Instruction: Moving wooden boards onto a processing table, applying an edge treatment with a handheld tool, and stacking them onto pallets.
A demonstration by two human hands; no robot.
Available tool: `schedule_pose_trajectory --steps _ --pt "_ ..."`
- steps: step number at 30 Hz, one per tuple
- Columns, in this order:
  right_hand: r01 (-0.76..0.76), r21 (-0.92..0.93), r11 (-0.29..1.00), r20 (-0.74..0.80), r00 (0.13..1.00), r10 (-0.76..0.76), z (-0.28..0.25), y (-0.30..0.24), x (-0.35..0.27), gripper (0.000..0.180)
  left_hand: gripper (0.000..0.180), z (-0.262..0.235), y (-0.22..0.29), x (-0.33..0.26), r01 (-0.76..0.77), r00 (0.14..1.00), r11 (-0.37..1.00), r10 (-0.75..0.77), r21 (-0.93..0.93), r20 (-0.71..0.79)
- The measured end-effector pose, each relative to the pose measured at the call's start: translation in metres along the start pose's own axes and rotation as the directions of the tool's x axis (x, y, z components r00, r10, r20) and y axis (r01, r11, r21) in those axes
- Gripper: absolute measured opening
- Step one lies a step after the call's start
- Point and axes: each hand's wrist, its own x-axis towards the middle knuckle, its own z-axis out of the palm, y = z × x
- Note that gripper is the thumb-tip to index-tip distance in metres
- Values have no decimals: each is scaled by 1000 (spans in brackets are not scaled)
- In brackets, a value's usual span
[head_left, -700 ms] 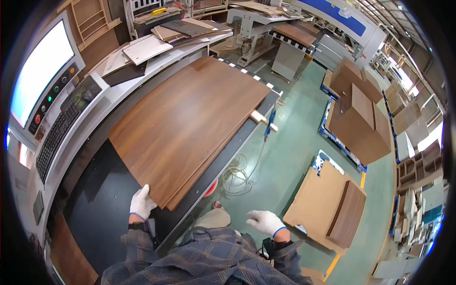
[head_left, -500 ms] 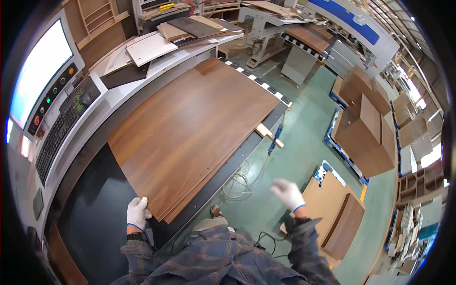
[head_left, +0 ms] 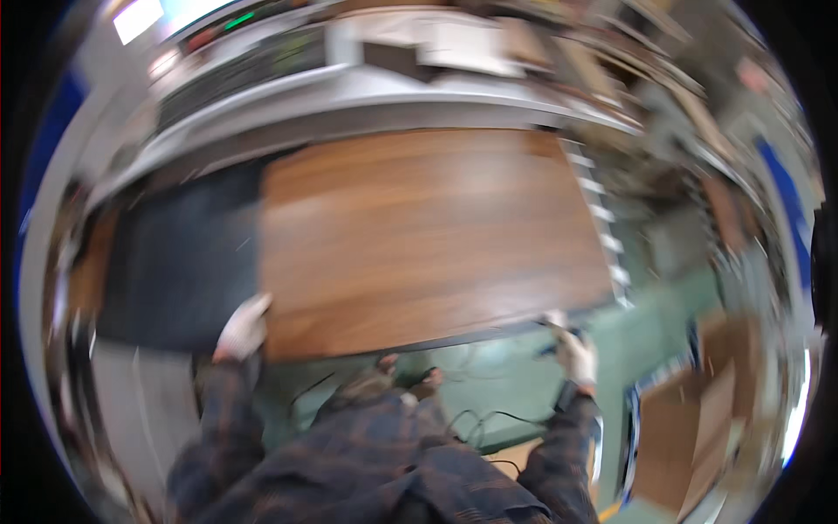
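A large brown wood-grain panel [head_left: 436, 236] lies on a black work table [head_left: 188, 253], covering its middle and right part. At the panel's near left corner, my left hand [head_left: 243, 328], in a white glove, is closed on its edge. My right hand [head_left: 576, 356], gloved too, is at the table's front edge near the panel's right end. Its fingers are closed around a dark bluish tool [head_left: 550, 349], blurred and partly hidden by the hand; a blue air gun was in that place a moment ago. Motion blur smears the whole picture.
Behind the table runs a white ledge [head_left: 419, 92] with a keyboard [head_left: 236, 83] and loose board offcuts [head_left: 467, 45]. Striped blocks [head_left: 601, 212] line the table's right end. Black cables [head_left: 480, 421] trail on the green floor beside me. Cardboard-brown boxes [head_left: 668, 445] stand at the right.
My view has swung round, so the panel now lies crosswise before me. My right hand has gone from open air to the table's front edge and closed on the tool. My left stays at the panel's corner.
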Motion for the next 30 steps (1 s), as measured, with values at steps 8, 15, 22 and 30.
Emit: schedule_pose_trajectory --steps 8,15,22,30 --pt "423 365 830 -472 852 -227 -125 -19 -1 32 40 -38 -15 55 -57 997 996 60 -61 51" --pt "765 83 639 26 639 -769 53 -218 -130 40 64 -90 10 87 201 938 972 -156 -119 310" --pt "850 -524 -48 851 520 -72 318 -225 -164 28 93 -105 31 108 227 915 966 -170 -119 365" --pt "880 -375 -293 913 405 49 473 -214 -171 33 96 -112 61 129 198 879 980 -170 -16 446"
